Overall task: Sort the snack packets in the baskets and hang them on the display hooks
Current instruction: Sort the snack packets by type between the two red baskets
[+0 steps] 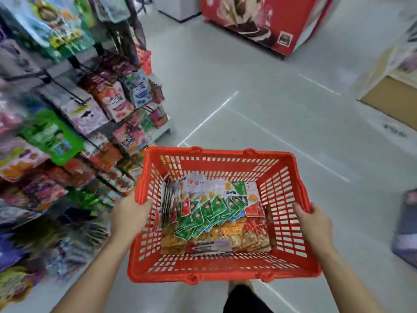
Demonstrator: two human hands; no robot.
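Note:
I hold a red plastic basket (225, 271) in front of me above the floor. My left hand (129, 216) grips its left rim, and my right hand (312, 221) grips its right rim. Inside lie several snack packets: a fanned row of green packets (211, 213), white and red ones (253, 199) behind them, and orange packets (225, 236) underneath. The display rack with hooks (74, 114) stands on my left, full of hanging snack bags. The whole left side is blurred.
A red freezer cabinet (266, 21) stands at the far side of the grey tiled floor (259, 98). A cardboard box (392, 98) sits at the right. A dark blurred object (406, 227) lies at the right edge. My foot (240, 290) shows below the basket.

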